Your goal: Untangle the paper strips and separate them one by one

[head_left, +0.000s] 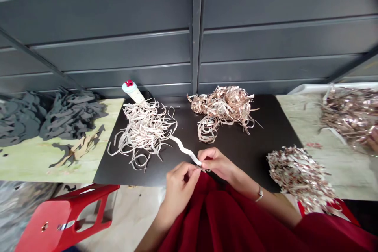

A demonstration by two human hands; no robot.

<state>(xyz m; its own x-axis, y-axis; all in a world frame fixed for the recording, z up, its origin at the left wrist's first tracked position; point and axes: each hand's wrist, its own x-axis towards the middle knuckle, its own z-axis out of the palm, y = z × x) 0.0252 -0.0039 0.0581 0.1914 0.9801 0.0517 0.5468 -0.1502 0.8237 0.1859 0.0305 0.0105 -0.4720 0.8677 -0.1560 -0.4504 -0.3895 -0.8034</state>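
Observation:
Both hands meet at the table's front edge, just above the red cloth. In my right hand (217, 163), thumb and fingers pinch the near end of a white, wavy strap (185, 149). Its far end reaches into a tangled heap of thin pale straps (147, 128). My left hand (181, 181) is closed in a pinch right beside that end. A small dark bit shows at the fingertips, too small to name. What the left fingers grip is mostly hidden. Behind the hands lies a heap of shiny rose-gold straps (226, 104).
A black mat (183, 114) covers the middle of the table. Dark grey cut pieces (73, 112) are piled left, near a white cup (134, 91). A bundle of white and copper strips (299, 175) overhangs the right edge. Another person's hand (372, 138) shows far right. A red stool (56, 220) stands lower left.

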